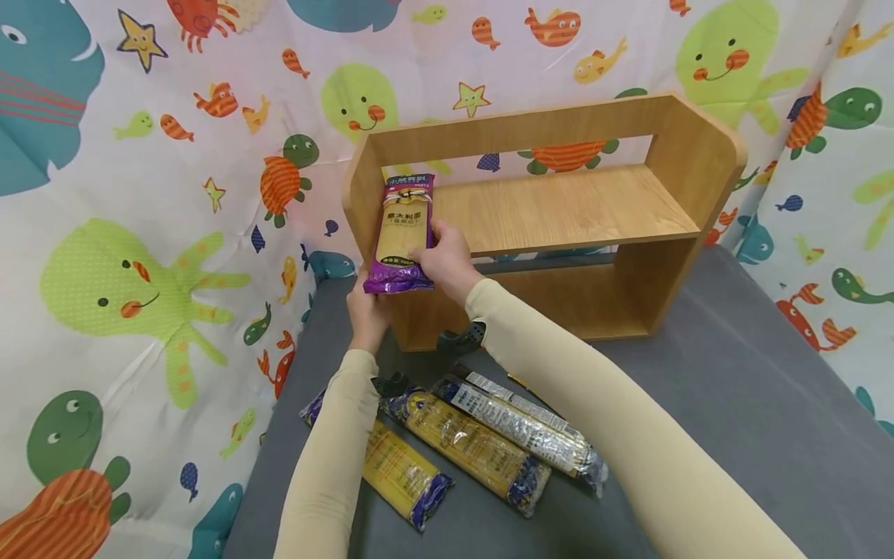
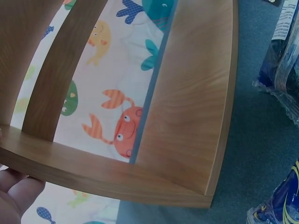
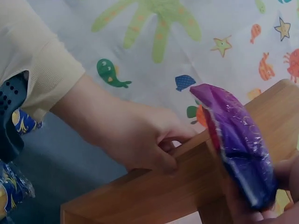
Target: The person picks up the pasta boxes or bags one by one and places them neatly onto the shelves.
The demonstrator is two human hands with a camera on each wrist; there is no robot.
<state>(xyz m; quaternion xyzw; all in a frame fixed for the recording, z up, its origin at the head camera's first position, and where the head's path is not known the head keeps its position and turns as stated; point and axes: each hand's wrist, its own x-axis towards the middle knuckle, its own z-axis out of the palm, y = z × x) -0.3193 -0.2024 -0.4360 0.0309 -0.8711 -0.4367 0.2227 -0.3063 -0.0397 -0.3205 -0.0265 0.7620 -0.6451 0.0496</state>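
Observation:
A purple-ended pack of pasta (image 1: 405, 225) leans at the left end of the upper board of a wooden shelf (image 1: 559, 210). My right hand (image 1: 450, 260) grips the pack at its lower right edge; in the right wrist view the pack's purple end (image 3: 238, 140) faces the camera, with part of the right hand (image 3: 286, 186) beside it. Lower down, my left hand (image 1: 368, 314) holds the shelf's left side panel. The right wrist view shows that left hand (image 3: 140, 135) with its thumb and fingers about the panel's edge; only its fingertips appear in the left wrist view.
On the grey tabletop (image 1: 740, 404) in front of the shelf lie a yellow pasta pack (image 1: 401, 470), another pasta pack (image 1: 475, 442) and clear-wrapped packs with white labels (image 1: 524, 419). A printed sea-animal curtain (image 1: 174, 310) hangs behind and at both sides.

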